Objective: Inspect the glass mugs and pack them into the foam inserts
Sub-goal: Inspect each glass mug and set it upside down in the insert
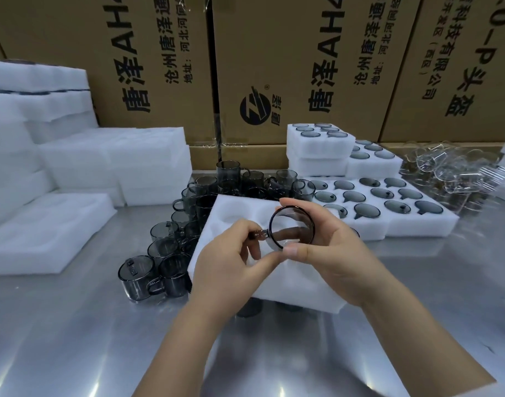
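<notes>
I hold one smoky grey glass mug (pixel 292 228) on its side, its open mouth facing me, above a white foam insert (pixel 239 207) with round empty cavities. My left hand (pixel 231 259) pinches the mug's handle at the left. My right hand (pixel 328 247) wraps around the mug's body, thumb at the lower rim. A cluster of several loose grey mugs (pixel 188 224) stands on the steel table left of and behind the insert.
Filled foam inserts with grey mugs (pixel 394 202) lie to the right, and stacked ones (pixel 322 144) behind them. Empty foam trays (pixel 45 224) and piles (pixel 116 161) stand at left. Clear glass parts (pixel 446 170) lie far right. Cardboard boxes (pixel 274 67) wall the back.
</notes>
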